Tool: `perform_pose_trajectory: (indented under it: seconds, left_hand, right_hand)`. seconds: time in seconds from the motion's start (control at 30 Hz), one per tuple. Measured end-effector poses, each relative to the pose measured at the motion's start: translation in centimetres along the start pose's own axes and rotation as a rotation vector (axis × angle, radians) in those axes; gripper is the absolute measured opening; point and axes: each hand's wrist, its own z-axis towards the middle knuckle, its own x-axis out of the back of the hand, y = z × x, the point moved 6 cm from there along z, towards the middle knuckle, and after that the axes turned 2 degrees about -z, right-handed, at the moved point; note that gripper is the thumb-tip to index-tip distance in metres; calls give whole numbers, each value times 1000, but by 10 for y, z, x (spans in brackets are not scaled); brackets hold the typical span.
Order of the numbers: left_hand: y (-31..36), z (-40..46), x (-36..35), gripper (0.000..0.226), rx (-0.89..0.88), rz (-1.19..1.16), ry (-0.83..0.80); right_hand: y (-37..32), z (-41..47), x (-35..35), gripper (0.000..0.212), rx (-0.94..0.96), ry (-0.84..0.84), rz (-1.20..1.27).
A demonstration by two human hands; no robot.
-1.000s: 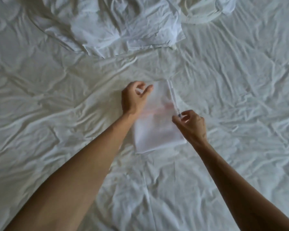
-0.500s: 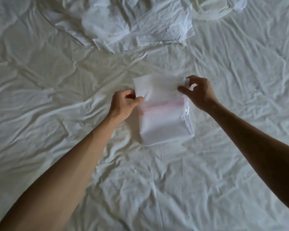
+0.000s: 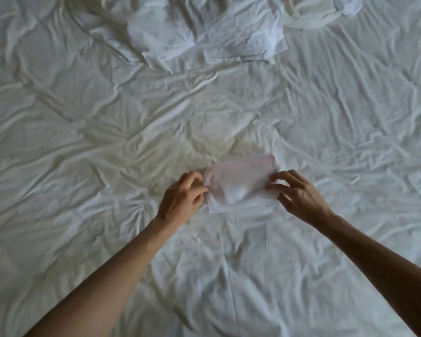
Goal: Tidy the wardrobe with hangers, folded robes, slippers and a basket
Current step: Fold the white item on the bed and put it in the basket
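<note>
Both arms out, L grip [image 3: 182, 198] & R grip [image 3: 299, 194] curled

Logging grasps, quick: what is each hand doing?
Left hand: pinching the white pouch's left edge.
Right hand: fingers on its right edge; grip cannot be told.

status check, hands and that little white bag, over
Left hand pinches small white bag at its left edge. Right hand fingers at its right edge. Bag lies on rumpled bedsheet. Nothing in the way.
</note>
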Motion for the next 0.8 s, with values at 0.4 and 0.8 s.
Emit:
perform_pose_trajectory:
  seconds: [0.4, 0.8]
  left_hand:
    - [13, 17, -41, 73, 1151, -667, -128]
    - [72, -93, 126, 28, 1182, -896, 334]
  right_hand:
    - [17, 35, -15, 56, -975, -258, 520]
    - [-121, 51, 94, 26, -665, -209, 1003]
